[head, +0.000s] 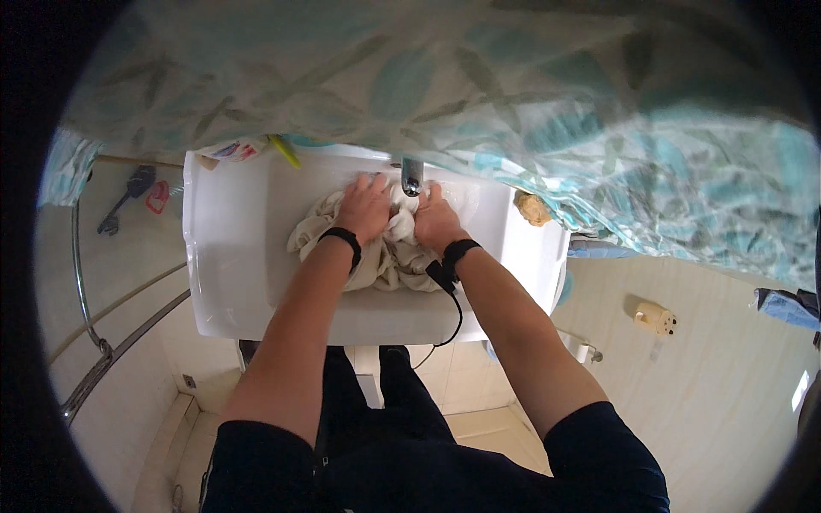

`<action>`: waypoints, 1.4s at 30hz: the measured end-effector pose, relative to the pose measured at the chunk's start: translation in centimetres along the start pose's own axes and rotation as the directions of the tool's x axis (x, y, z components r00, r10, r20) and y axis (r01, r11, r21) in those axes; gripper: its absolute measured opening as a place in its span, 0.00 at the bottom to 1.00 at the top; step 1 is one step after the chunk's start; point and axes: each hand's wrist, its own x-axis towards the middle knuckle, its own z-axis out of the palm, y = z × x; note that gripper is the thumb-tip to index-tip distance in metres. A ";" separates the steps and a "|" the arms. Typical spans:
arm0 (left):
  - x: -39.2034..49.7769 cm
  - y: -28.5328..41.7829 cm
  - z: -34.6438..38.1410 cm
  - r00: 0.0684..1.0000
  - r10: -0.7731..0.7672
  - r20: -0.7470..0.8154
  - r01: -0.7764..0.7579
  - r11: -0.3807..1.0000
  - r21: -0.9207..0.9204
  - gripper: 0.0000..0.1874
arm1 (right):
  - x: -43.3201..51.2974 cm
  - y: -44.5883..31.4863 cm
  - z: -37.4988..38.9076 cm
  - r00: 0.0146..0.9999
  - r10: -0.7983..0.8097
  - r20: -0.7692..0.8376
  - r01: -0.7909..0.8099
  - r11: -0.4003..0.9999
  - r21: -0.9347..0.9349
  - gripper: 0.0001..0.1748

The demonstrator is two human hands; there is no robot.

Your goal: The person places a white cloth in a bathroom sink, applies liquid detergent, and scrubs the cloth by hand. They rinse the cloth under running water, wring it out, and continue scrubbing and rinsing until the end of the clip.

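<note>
A wet off-white cloth (369,272) lies bunched in a white washbasin (224,256). My left hand (364,208) is on the cloth's upper left part, its fingers curled over the folds. Opposite it, my right hand (439,221) grips the right side, and a whiter, twisted bulge of fabric shows between the two hands. The chrome faucet (412,176) reaches out just above this bulge, close to my right fingers. Both wrists wear black bands. A black cable plug (441,276) hangs at the right wrist, over the cloth. My fingertips are partly hidden in the fabric.
A leaf-patterned curtain (410,83) hangs low over the basin's back edge. A printed packet (234,151) and a yellow-green handle (284,151) lie at the back left. A crumpled brown item (533,210) sits on the right rim. A metal rail (128,340) runs along the left.
</note>
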 end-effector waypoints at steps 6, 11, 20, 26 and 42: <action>2.8 -2.9 -2.4 0.952 -0.201 0.230 0.305 0.604 -0.736 0.25 | 0.5 2.0 -1.6 0.956 0.290 -0.038 -0.198 0.739 0.644 0.48; -3.0 -1.0 -4.8 0.882 -0.038 0.470 0.193 0.938 -0.287 0.28 | -4.6 3.0 -0.2 0.979 -0.180 -0.097 0.204 0.846 0.492 0.42; -7.8 0.1 -3.4 0.986 0.168 0.012 -0.167 0.985 -0.050 0.32 | -6.5 1.9 -0.5 0.950 -0.305 0.062 0.279 0.924 0.261 0.45; -8.0 0.7 -4.2 0.983 0.123 0.133 -0.114 0.991 -0.069 0.32 | -4.6 1.9 -1.1 0.949 -0.240 0.203 0.218 0.968 0.127 0.47; -10.6 2.0 -2.8 0.995 0.097 -0.035 -0.097 0.995 0.014 0.26 | 3.0 -1.8 -0.4 0.885 -0.295 0.359 0.315 0.949 0.002 0.35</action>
